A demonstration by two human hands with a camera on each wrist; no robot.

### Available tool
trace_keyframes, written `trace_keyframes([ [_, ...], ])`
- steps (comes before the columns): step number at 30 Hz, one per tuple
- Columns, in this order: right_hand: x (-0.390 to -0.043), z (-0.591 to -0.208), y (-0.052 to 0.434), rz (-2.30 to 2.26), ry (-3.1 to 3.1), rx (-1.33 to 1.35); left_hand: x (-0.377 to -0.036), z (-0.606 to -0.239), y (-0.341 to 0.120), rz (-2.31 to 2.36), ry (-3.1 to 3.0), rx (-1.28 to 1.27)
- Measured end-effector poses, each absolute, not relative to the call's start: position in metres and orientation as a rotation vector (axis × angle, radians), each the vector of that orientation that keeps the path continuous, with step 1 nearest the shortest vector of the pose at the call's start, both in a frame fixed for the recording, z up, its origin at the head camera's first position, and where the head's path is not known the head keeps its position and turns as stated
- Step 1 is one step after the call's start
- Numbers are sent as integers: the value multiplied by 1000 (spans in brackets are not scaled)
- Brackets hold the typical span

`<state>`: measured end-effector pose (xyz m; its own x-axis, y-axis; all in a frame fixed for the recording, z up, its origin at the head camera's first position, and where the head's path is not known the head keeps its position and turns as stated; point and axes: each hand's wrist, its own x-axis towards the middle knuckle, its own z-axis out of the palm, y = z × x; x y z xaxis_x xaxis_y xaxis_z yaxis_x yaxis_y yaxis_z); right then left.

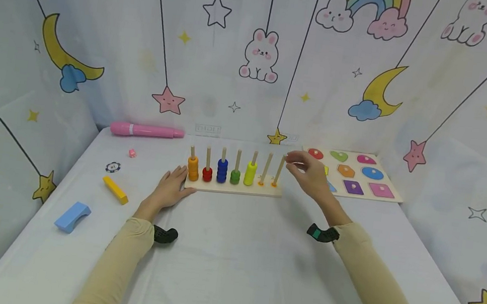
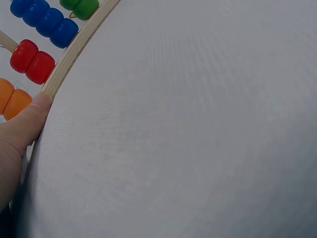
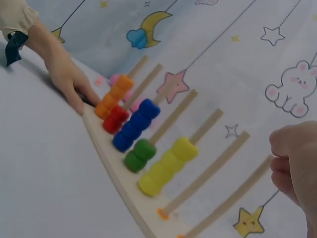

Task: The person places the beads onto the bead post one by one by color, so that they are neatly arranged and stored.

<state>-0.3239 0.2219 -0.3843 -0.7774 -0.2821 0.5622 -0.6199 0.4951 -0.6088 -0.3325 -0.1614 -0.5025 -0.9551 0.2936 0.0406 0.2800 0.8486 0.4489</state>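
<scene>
A wooden counting board (image 1: 234, 190) with a row of upright pegs stands at the table's back middle. Orange beads (image 1: 193, 168), red beads (image 1: 207, 174), blue beads (image 1: 222, 170), green beads (image 1: 235, 177) and yellow beads (image 1: 250, 173) sit on its pegs from left to right. The two rightmost pegs carry no stacks, only small orange rings at their feet. My left hand (image 1: 170, 187) rests at the board's left end, fingers straight, thumb against the front edge. With curled fingers, my right hand (image 1: 309, 174) pinches the tip of the rightmost peg (image 3: 230, 198).
Behind my right hand lies a shape puzzle board (image 1: 384, 195). To the left are a pink marker-like stick (image 1: 147, 131), a small pink cube (image 1: 132, 153), a round black-and-white chip (image 1: 113, 167), a yellow block (image 1: 115, 190) and a blue arched block (image 1: 73, 217). A patterned curtain borders the table.
</scene>
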Motion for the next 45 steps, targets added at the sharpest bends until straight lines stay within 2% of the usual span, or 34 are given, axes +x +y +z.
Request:
trace_keyframes([
  [11, -317, -431, 299, 1156, -2484, 569, -333, -503, -162, 714, 2994, 475],
  [22, -282, -460, 358, 1151, -2564, 368, -333, -502, -162, 710, 2978, 458],
  [37, -223, -492, 407, 1052, -2694, 152, -333, -502, -160, 701, 2985, 463],
  [45, -203, -499, 413, 1054, -2674, 178, -334, -505, -161, 704, 2996, 478],
])
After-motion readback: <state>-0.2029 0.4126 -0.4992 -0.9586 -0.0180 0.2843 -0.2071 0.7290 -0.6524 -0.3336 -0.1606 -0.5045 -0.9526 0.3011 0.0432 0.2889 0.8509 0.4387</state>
